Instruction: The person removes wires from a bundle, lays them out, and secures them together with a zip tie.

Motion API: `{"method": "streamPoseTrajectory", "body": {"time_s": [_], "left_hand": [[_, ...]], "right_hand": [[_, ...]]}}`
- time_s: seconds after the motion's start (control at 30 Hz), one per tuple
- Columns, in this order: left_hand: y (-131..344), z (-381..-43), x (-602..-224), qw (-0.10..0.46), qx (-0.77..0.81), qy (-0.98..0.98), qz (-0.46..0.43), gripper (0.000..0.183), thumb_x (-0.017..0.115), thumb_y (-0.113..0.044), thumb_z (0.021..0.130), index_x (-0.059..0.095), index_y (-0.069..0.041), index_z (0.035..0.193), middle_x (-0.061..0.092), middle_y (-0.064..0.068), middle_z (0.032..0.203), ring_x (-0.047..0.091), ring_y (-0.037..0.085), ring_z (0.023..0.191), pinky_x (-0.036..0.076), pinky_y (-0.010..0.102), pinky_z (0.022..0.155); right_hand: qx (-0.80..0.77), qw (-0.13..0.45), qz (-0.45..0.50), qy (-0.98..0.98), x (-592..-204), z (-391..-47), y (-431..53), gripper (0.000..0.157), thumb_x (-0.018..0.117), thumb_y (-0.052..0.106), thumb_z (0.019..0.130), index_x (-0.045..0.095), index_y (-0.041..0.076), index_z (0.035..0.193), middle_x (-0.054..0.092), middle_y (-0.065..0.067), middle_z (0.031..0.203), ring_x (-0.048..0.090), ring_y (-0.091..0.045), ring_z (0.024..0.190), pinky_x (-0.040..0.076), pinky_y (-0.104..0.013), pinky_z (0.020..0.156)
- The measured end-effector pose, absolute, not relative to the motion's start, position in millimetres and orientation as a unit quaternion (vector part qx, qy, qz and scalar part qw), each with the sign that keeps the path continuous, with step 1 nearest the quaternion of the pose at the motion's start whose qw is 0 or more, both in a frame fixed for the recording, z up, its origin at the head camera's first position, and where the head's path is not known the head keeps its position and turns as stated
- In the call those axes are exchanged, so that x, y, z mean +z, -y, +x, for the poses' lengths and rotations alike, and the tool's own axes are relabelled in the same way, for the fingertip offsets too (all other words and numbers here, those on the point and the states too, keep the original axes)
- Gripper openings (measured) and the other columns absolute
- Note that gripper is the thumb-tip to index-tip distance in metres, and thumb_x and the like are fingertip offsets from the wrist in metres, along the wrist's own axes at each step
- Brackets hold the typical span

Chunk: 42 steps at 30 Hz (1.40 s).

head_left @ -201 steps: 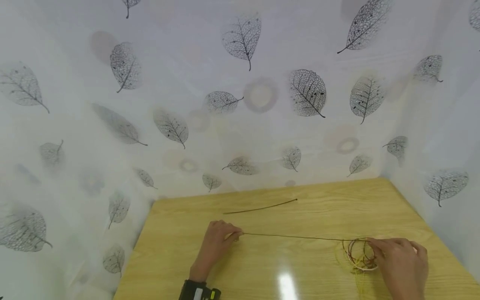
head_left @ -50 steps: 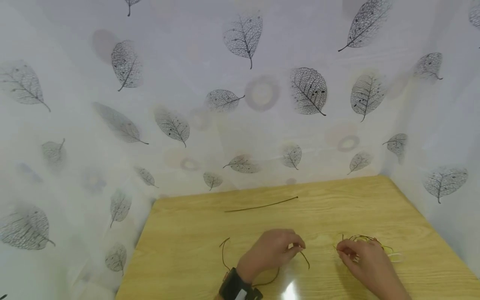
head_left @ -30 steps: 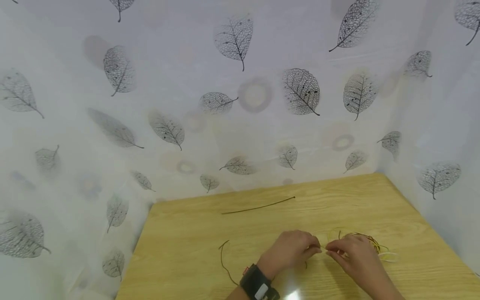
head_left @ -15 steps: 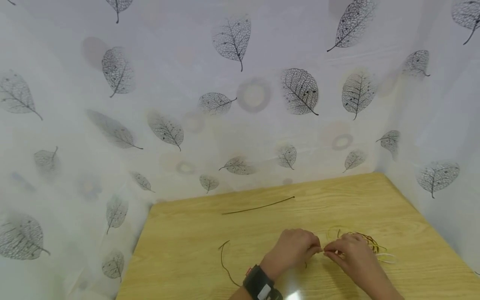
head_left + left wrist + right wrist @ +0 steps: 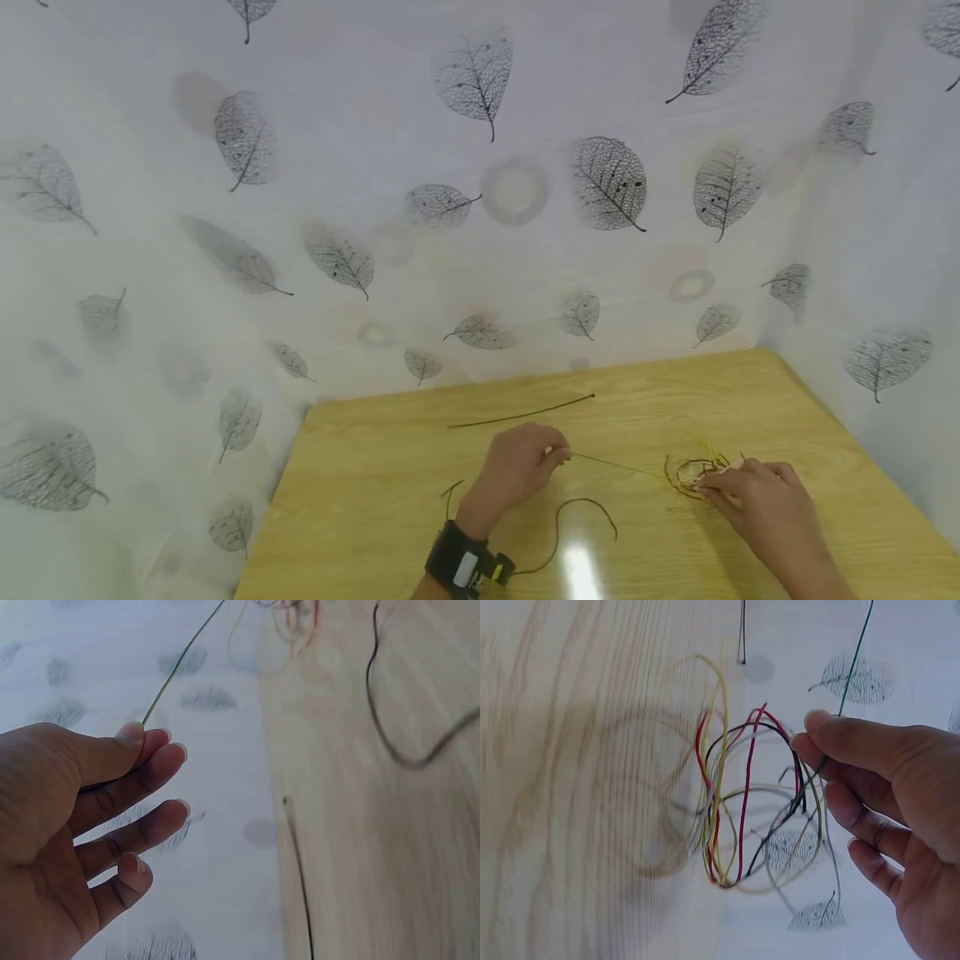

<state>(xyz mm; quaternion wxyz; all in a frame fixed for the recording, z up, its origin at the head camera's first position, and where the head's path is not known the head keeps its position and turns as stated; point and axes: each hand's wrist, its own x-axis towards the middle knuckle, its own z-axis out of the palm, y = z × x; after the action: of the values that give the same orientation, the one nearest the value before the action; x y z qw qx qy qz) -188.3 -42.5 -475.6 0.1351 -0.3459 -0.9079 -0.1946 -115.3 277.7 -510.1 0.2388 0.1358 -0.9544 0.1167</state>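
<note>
Between thumb and index finger, my left hand [image 5: 517,462] pinches the end of a thin green cord [image 5: 178,664]. Its other fingers are loosely bent. The cord runs taut across the head view to a looped bundle of cords [image 5: 748,780] in red, yellow, black, green and white. My right hand [image 5: 776,508] pinches the bundle's edge with thumb and index finger, where the green cord passes between them. In the right wrist view the loops hang beside the fingertips. The head view shows the bundle over the right part of the table.
One dark cord [image 5: 525,414] lies nearly straight at the back of the wooden table [image 5: 360,450]. Another dark cord [image 5: 557,533] curves near the left wrist, partly hidden by the arm. A leaf-patterned white covering [image 5: 375,125] rises behind and at both sides.
Over the last half second my hands have parted from near touching. The left has moved left and farther back, stretching the green cord; the right has moved right. Earlier, both held a dark cord apart.
</note>
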Motion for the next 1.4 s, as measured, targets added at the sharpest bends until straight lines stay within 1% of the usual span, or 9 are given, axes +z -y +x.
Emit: {"method": "streamPoseTrajectory", "body": {"time_s": [0.1, 0.13, 0.17, 0.27, 0.33, 0.37, 0.63, 0.93, 1.4], "left_hand": [[61, -189, -473, 0.133, -0.209, 0.912, -0.327, 0.011, 0.068, -0.032, 0.091, 0.074, -0.027, 0.084, 0.066, -0.016, 0.073, 0.054, -0.001, 0.060, 0.042, 0.013, 0.049], [66, -189, -473, 0.132, -0.211, 0.914, -0.322, 0.011, 0.067, -0.033, 0.091, 0.074, -0.027, 0.084, 0.066, -0.016, 0.074, 0.055, -0.001, 0.062, 0.043, 0.013, 0.051], [70, -189, -473, 0.130, -0.211, 0.916, -0.317, 0.012, 0.067, -0.034, 0.092, 0.074, -0.028, 0.085, 0.066, -0.016, 0.075, 0.055, -0.001, 0.063, 0.044, 0.014, 0.051], [83, -188, -473, 0.126, -0.216, 0.919, -0.304, 0.013, 0.065, -0.036, 0.093, 0.074, -0.028, 0.087, 0.068, -0.016, 0.080, 0.058, 0.000, 0.067, 0.047, 0.016, 0.054], [93, -188, -474, 0.128, -0.220, 0.920, -0.299, 0.014, 0.065, -0.036, 0.093, 0.075, -0.028, 0.088, 0.069, -0.016, 0.082, 0.059, 0.000, 0.068, 0.048, 0.018, 0.055], [98, -189, -476, 0.131, -0.223, 0.919, -0.297, 0.013, 0.065, -0.036, 0.093, 0.074, -0.028, 0.088, 0.069, -0.015, 0.083, 0.059, 0.001, 0.068, 0.049, 0.019, 0.056], [137, -191, -484, 0.170, -0.242, 0.915, -0.273, 0.010, 0.068, -0.032, 0.091, 0.076, -0.026, 0.092, 0.072, -0.012, 0.090, 0.062, 0.005, 0.073, 0.052, 0.026, 0.057], [169, -188, -478, 0.188, -0.254, 0.923, -0.218, 0.006, 0.070, -0.029, 0.090, 0.075, -0.029, 0.087, 0.068, -0.019, 0.081, 0.055, 0.001, 0.070, 0.047, 0.023, 0.055], [214, -181, -479, 0.217, -0.265, 0.923, -0.176, 0.004, 0.073, -0.024, 0.088, 0.077, -0.023, 0.086, 0.067, -0.011, 0.077, 0.055, 0.006, 0.069, 0.045, 0.029, 0.054]], "right_hand": [[0.118, 0.275, 0.147, 0.943, -511, -117, -283, 0.021, 0.087, 0.022, 0.056, 0.080, 0.025, 0.075, 0.065, 0.016, 0.058, 0.044, -0.007, 0.055, 0.043, -0.046, 0.075], [0.120, 0.285, 0.153, 0.939, -512, -118, -284, 0.017, 0.085, 0.033, 0.062, 0.080, 0.025, 0.076, 0.065, 0.016, 0.058, 0.044, -0.007, 0.055, 0.043, -0.046, 0.075], [0.123, 0.295, 0.159, 0.934, -513, -120, -284, 0.021, 0.079, 0.044, 0.069, 0.080, 0.024, 0.077, 0.066, 0.014, 0.059, 0.045, -0.008, 0.056, 0.043, -0.046, 0.075], [0.121, 0.309, 0.163, 0.929, -513, -123, -286, 0.060, 0.043, 0.070, 0.086, 0.080, 0.024, 0.077, 0.068, 0.012, 0.060, 0.050, -0.011, 0.058, 0.042, -0.046, 0.075], [0.119, 0.316, 0.157, 0.928, -513, -125, -286, 0.083, 0.015, 0.073, 0.089, 0.080, 0.023, 0.076, 0.068, 0.011, 0.060, 0.052, -0.013, 0.059, 0.042, -0.047, 0.073], [0.118, 0.319, 0.155, 0.927, -512, -125, -286, 0.085, 0.013, 0.073, 0.089, 0.081, 0.022, 0.076, 0.067, 0.010, 0.059, 0.052, -0.014, 0.059, 0.043, -0.048, 0.072], [0.107, 0.338, 0.144, 0.924, -505, -128, -290, 0.086, 0.013, 0.070, 0.093, 0.080, 0.018, 0.077, 0.069, 0.004, 0.060, 0.055, -0.020, 0.061, 0.043, -0.051, 0.074], [0.105, 0.345, 0.125, 0.924, -503, -127, -301, 0.086, 0.015, 0.071, 0.093, 0.080, 0.017, 0.078, 0.068, 0.002, 0.058, 0.056, -0.022, 0.061, 0.042, -0.051, 0.078], [0.089, 0.366, 0.110, 0.920, -502, -124, -313, 0.086, 0.016, 0.070, 0.095, 0.079, 0.015, 0.079, 0.061, -0.001, 0.052, 0.056, -0.026, 0.057, 0.043, -0.053, 0.073]]}}
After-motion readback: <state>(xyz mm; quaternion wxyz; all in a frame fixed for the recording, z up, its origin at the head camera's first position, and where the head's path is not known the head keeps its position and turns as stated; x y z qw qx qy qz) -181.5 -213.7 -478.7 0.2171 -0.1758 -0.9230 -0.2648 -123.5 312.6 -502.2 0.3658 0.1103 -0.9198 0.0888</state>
